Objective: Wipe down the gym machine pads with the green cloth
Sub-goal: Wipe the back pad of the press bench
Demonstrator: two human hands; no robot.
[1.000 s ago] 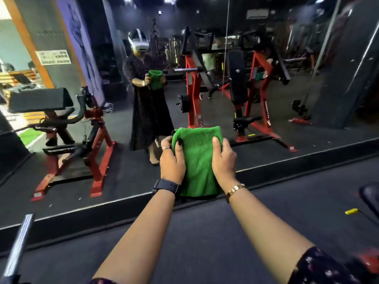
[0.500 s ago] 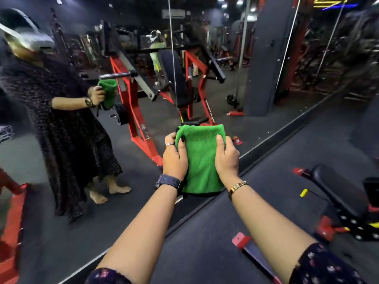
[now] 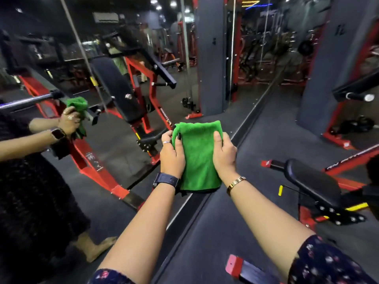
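Both hands hold the green cloth point(image 3: 198, 156) out in front, clear of every machine. The left hand point(image 3: 172, 156) clasps its left edge and the right hand point(image 3: 224, 154) its right edge, each with the thumb laid on the front face and the fingers wrapped behind, out of sight. The cloth is folded into an oblong, with its long axis running straight away from the person.

The nearest real target is the black pad point(image 3: 311, 181) on the red-framed machine low at the right. It lies well apart from the cloth, to the right of the right hand and below it, and its long axis slants from upper left to lower right. The right hand is plainly the nearer one, so the coming move looks like a swing to the right and downward, probably led by that hand with the cloth turned flat onto the pad.

The padded machine on the left is only a reflection in the mirror point(image 3: 114, 152), so nothing can be wiped on that side
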